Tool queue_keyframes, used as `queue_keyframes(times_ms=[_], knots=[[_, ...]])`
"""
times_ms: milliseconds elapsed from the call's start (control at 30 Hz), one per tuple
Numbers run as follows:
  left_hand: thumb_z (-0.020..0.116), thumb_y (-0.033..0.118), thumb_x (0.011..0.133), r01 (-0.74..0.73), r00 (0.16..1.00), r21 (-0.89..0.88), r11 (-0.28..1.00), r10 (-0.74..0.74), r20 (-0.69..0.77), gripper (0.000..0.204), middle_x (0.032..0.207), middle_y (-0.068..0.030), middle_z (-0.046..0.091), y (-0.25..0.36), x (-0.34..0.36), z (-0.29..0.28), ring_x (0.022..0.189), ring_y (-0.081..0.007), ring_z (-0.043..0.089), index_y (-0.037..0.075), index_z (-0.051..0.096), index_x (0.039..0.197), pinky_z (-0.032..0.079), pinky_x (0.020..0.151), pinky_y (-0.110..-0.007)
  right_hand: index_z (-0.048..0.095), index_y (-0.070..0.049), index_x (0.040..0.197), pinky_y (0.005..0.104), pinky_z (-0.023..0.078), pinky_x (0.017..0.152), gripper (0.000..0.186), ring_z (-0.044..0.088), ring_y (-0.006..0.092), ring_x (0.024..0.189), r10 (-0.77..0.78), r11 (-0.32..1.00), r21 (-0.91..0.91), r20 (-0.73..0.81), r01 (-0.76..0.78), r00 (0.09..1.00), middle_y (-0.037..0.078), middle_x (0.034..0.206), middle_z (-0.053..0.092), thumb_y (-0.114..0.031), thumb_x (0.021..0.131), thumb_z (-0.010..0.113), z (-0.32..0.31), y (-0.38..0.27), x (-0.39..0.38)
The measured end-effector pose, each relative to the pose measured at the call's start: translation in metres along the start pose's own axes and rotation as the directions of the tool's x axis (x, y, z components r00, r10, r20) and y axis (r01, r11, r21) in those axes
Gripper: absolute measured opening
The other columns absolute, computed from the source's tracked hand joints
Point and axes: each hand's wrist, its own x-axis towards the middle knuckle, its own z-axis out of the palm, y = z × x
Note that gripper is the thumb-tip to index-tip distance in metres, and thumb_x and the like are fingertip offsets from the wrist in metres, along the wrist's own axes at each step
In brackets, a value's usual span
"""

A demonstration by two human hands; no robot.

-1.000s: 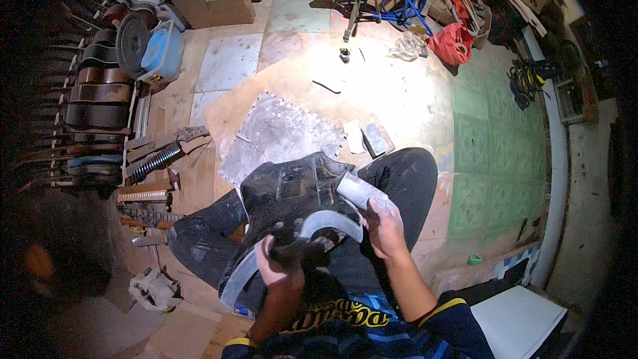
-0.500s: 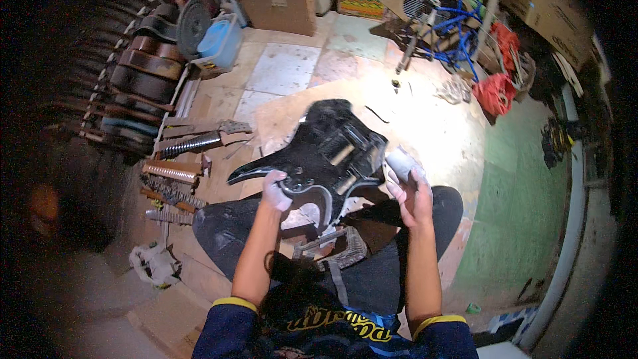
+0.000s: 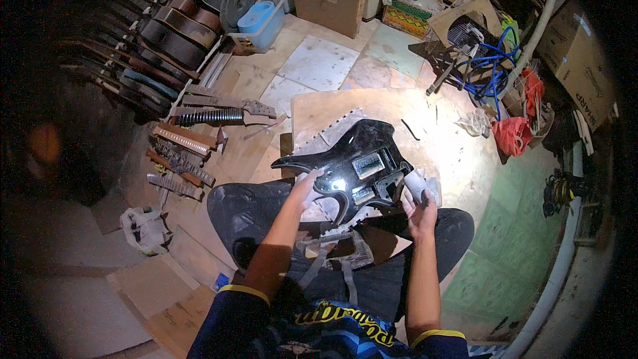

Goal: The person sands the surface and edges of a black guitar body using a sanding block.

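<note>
A glossy black electric guitar body (image 3: 342, 155) with bare cavities lies over my lap, its pointed horn toward the left. My left hand (image 3: 307, 189) is closed on its near left edge, below that horn. At the body's right end, my right hand (image 3: 420, 214) grips a curled grey sheet that looks like sandpaper (image 3: 415, 185), fingers bent behind it. Pale dust coats the fingers of both hands. Beneath the body shows a light mat with a toothed edge (image 3: 325, 134). A grey frame-like object (image 3: 359, 252) rests between my legs.
Several guitars (image 3: 174, 36) stand in a rack at the far left. Guitar necks (image 3: 229, 114) and fretted pieces lie on the floor nearer me. A blue tub (image 3: 260, 26) stands behind. Blue cable (image 3: 495, 73), red cloth (image 3: 512, 134) and a cardboard box (image 3: 578, 66) are at the right.
The guitar body has turned flatter, so its top and cavities face up more. Both hands keep their holds. The whole view has shifted, moving the surroundings rightward.
</note>
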Motion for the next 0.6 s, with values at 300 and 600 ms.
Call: queue_keyframes(times_ms=[300, 600], knots=[[0.076, 0.041, 0.091, 0.067, 0.974, 0.623, 0.779, 0.084, -0.209, 0.066, 0.125, -0.0233, 0.066, 0.005, -0.009, 0.005, 0.105, -0.0312, 0.066, -0.012, 0.060, 0.126, 0.053, 0.089, -0.042, 0.052, -0.012, 0.142, 0.0402, 0.056, 0.087, 0.048, 0.065, 0.0224, 0.103, -0.061, 0.990, -0.127, -0.010, 0.059, 0.998, 0.007, 0.124, 0.065, -0.031, 0.098, 0.057, -0.009, 0.006, 0.005], [0.084, 0.036, 0.084, -0.173, 0.744, 0.939, 0.298, 0.664, -0.074, 0.058, 0.106, -0.0176, 0.072, 0.017, -0.048, 0.014, 0.096, -0.0269, 0.071, -0.002, 0.064, 0.124, 0.057, 0.085, -0.037, 0.057, -0.006, 0.128, 0.0312, 0.056, 0.069, 0.035, 0.067, 0.0180, 0.083, -0.066, 0.913, -0.392, 0.122, 0.109, 0.990, 0.005, 0.103, 0.066, -0.015, 0.095, 0.066, 0.005, 0.004, -0.003]])
